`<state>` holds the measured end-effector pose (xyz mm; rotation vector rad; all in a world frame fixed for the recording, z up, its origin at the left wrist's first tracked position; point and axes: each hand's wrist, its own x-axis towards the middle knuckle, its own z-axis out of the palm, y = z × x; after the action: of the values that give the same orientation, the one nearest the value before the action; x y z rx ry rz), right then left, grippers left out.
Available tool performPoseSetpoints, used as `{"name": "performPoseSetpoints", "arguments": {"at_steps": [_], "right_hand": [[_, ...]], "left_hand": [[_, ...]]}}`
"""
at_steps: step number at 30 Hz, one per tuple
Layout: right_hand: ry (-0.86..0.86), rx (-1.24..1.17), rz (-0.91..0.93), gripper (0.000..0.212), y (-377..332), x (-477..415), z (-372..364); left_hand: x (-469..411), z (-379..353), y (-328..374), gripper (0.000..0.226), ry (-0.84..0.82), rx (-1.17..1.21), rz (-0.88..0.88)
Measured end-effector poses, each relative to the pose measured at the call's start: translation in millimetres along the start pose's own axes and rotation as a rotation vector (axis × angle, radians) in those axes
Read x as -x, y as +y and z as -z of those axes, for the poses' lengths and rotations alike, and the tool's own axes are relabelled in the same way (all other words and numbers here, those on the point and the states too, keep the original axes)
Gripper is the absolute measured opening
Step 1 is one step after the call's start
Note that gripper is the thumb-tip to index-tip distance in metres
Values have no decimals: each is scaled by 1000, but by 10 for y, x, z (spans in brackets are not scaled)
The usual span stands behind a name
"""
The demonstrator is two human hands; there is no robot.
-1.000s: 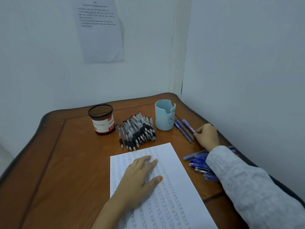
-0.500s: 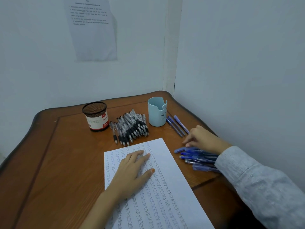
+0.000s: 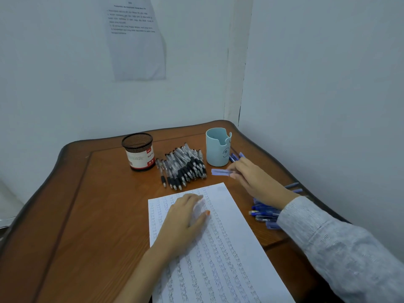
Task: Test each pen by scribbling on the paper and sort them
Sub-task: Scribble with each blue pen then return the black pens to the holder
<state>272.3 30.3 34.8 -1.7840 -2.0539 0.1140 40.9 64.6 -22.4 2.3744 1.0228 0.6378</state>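
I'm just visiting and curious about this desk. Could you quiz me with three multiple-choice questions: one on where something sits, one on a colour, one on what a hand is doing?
1. The black pens lie:
A. inside the mesh cup
B. between the mesh cup and blue cup
C. on the paper

2. The pen in the right hand is:
A. red
B. black
C. blue

3. The left hand is:
A. flat on the paper
B. writing
C. lifting a cup

Answers: B, the pile lies on the table between the cups; C, the blue pen shows at the fingers; A, palm down on the sheet.
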Motion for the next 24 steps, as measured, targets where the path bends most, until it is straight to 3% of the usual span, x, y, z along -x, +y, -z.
{"name": "performPoseSetpoints", "arguments": {"at_steps": [5, 8, 14, 19, 21, 24], "right_hand": [[57, -2, 43, 34, -350, 13, -151], [50, 4, 81, 33, -410, 58, -296], [32, -45, 44, 41, -461, 105, -290], [65, 61, -46, 76, -515, 194, -316], [38, 96, -113, 71, -538, 215, -306], [-120, 117, -197, 43, -460, 223, -259]], "left_hand": [[-85, 98, 128, 42, 216, 629, 170], [-74, 132, 137, 26, 246, 796, 192], [-85, 102, 92, 10, 239, 814, 222], [-99, 74, 84, 9, 240, 799, 205], [-98, 77, 86, 9, 221, 780, 192], [-108, 100, 43, 8, 289, 770, 211]]}}
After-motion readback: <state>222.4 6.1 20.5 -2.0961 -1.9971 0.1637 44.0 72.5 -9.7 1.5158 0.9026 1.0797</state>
